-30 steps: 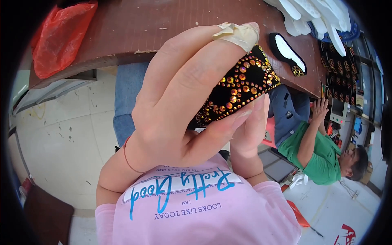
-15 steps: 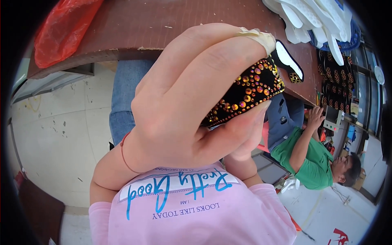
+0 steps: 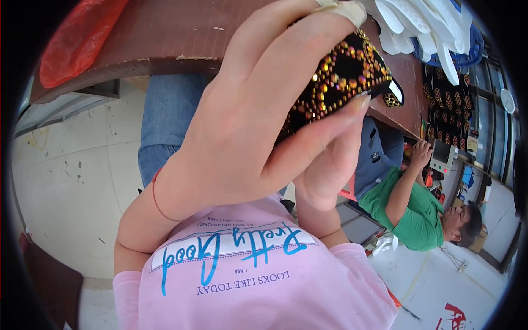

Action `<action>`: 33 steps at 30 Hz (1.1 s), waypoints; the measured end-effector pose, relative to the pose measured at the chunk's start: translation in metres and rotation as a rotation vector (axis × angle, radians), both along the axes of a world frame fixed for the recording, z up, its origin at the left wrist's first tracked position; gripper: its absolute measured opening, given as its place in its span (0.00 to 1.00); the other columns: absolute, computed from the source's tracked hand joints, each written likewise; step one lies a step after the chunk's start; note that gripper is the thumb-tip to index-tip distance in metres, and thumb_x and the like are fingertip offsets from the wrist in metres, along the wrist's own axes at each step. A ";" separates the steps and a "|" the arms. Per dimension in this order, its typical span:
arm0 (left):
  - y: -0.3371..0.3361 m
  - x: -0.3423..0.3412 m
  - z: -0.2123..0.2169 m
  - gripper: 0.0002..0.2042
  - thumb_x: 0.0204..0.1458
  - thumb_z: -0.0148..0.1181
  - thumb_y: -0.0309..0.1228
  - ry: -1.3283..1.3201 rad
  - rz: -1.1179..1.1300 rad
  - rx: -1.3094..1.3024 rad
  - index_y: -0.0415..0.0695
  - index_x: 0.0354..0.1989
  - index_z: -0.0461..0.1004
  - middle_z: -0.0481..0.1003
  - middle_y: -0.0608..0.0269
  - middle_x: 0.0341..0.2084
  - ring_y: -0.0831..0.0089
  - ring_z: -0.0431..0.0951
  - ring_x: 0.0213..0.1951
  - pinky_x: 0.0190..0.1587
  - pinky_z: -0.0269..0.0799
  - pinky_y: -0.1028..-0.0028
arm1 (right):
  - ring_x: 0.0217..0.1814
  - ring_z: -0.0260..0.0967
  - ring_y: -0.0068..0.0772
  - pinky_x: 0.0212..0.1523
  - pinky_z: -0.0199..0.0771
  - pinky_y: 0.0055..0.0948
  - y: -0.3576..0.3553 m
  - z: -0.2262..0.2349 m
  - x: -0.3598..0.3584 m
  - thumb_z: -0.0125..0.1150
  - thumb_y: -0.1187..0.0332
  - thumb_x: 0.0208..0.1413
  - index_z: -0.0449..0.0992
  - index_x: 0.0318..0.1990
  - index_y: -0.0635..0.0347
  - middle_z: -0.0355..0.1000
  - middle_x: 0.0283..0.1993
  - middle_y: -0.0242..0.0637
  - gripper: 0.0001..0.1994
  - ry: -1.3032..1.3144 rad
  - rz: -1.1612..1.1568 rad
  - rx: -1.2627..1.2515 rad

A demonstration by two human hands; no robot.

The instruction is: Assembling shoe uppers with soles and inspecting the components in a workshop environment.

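My left hand is closed round a black shoe upper studded with amber and gold rhinestones. Pale tape wraps the tips of its fingers, which lie over the far side of the upper, while the thumb presses along its near edge. My right hand comes up behind the left thumb and meets the upper from below; most of its fingers are hidden. Just past the upper, on the brown table, part of another black rhinestone piece with a white surface shows.
White sole-shaped pieces are heaped over a blue basket at far right. Black rhinestone-studded pieces lie beyond. A red plastic bag hangs over the table's left edge. A person in green sits to the right.
Both hands have moved up and slightly right with the upper, which now covers much of the white-surfaced piece on the table. The upper has tilted, showing more of its studded side.
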State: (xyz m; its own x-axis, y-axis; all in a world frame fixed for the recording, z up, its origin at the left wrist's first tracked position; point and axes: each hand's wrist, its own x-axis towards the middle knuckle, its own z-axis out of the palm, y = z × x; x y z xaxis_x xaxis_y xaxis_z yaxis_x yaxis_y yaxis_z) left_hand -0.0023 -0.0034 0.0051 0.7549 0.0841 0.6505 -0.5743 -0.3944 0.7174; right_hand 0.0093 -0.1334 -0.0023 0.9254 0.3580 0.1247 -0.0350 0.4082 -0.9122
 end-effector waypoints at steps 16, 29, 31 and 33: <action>-0.012 -0.015 -0.019 0.21 0.45 0.61 0.27 0.114 -0.027 -0.284 0.32 0.48 0.70 0.75 0.52 0.44 0.61 0.75 0.43 0.46 0.70 0.72 | 0.61 0.58 0.28 0.60 0.53 0.30 0.000 0.021 0.026 0.44 0.45 0.62 0.60 0.62 0.55 0.62 0.61 0.32 0.29 0.076 -0.298 0.080; -0.016 -0.018 -0.009 0.24 0.40 0.68 0.24 0.171 0.019 -0.097 0.34 0.48 0.71 0.75 0.53 0.46 0.63 0.75 0.45 0.48 0.69 0.73 | 0.53 0.63 0.29 0.57 0.57 0.35 -0.013 0.018 0.035 0.45 0.46 0.61 0.63 0.59 0.53 0.67 0.53 0.34 0.26 0.049 -0.385 0.232; -0.011 -0.018 -0.018 0.23 0.39 0.69 0.24 0.084 0.034 -0.156 0.35 0.47 0.71 0.75 0.54 0.45 0.64 0.75 0.43 0.47 0.70 0.74 | 0.47 0.66 0.32 0.55 0.58 0.36 -0.031 0.019 0.043 0.47 0.49 0.60 0.62 0.58 0.57 0.69 0.47 0.38 0.26 0.050 -0.250 0.379; -0.010 -0.018 -0.018 0.23 0.38 0.69 0.24 0.041 0.045 -0.183 0.35 0.46 0.71 0.75 0.54 0.44 0.64 0.75 0.43 0.47 0.70 0.74 | 0.44 0.67 0.34 0.54 0.59 0.37 -0.038 0.015 0.046 0.48 0.51 0.60 0.62 0.57 0.60 0.70 0.43 0.40 0.25 0.051 -0.178 0.455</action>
State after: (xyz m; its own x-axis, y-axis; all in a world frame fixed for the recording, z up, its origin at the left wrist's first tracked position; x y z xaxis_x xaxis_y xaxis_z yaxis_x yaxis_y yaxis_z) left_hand -0.0203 -0.0132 -0.0128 0.7732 0.2322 0.5902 -0.5279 -0.2802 0.8018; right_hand 0.0557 -0.1717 0.0128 0.9762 0.1139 0.1844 0.0309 0.7687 -0.6389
